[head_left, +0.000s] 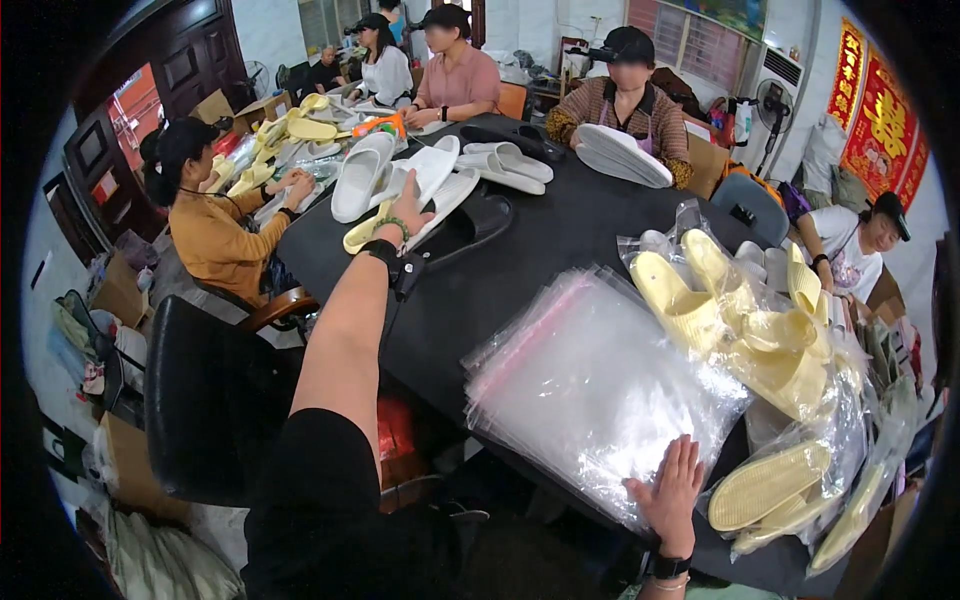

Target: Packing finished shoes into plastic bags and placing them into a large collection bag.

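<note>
My left hand [404,214] is stretched far out over the table onto a group of slippers, fingers apart. It touches a white slipper [447,203], and beside it lies a pale yellow slipper [362,232]. Whether the fingertips grip anything there does not show. A black slipper [485,225] lies just right of that hand. My right hand [672,492] rests flat with spread fingers on the near right corner of a stack of clear plastic bags [590,390]. Right of the stack, yellow slippers [775,485] lie in clear bags.
More bagged yellow slippers [690,310] pile up along the table's right side. Across the table, a person holds white slippers [622,155]. Several other people sit round the far and left sides near heaped yellow slippers [300,128]. A black chair [205,400] stands at my left.
</note>
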{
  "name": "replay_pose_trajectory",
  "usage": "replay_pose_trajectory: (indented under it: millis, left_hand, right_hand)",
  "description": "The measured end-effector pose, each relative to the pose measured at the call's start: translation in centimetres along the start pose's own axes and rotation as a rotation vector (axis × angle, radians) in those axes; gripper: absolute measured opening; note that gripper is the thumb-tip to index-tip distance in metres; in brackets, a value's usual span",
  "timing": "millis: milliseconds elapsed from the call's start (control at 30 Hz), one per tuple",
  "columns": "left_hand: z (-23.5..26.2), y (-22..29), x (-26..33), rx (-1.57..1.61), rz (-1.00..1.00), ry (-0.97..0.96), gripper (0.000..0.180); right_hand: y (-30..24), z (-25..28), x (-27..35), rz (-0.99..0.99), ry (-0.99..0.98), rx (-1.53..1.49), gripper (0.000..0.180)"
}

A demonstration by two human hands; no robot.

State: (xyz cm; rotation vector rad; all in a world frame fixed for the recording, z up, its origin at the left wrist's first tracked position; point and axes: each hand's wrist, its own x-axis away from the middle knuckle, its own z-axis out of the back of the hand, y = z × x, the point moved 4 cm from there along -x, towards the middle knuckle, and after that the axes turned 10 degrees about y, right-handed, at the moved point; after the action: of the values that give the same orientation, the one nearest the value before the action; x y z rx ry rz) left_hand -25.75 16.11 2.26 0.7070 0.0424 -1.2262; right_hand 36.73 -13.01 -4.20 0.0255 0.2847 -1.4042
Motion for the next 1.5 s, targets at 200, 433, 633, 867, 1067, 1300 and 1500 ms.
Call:
replay_pose_trajectory:
  millis: [200,433,633,867,1067,1300,1500]
  left_hand:
    - [0.9,1.4,-0.1,0.046,0.127,0.061,0.111]
    - [2.4,15.4,10.2,-0.011,-0.334,0.235,0.071]
    - [-0.8,25.8,26.9,0.247,-0.950,-0.100,0.062]
    - [-5.5,26.2,33.7,0.123,-0.916,-0.474,0.066]
    - [-6.2,26.2,34.6,0.036,-0.989,-0.496,0.066]
    - [-6.5,26.2,33.3,0.148,-1.002,-0.340,0.060]
    - [-6.7,27.1,33.8,0.136,-1.020,-0.367,0.062]
  right_hand:
    - [0.1,-0.3,0.2,0.017,0.023,-0.004,0.112]
    - [0.0,-0.3,-0.1,0.019,0.044,-0.028,0.110]
    - [0.4,-0.4,-0.2,0.001,0.027,-0.045,0.114]
    - [0.0,-0.4,0.0,0.012,-0.001,-0.075,0.114]
    - [2.2,2.3,1.7,0.091,-0.030,-0.238,0.098]
    - [7.2,16.2,4.9,-0.310,0.830,-0.024,0.062]
    - [17.7,13.7,13.9,-0.734,0.954,0.269,0.102]
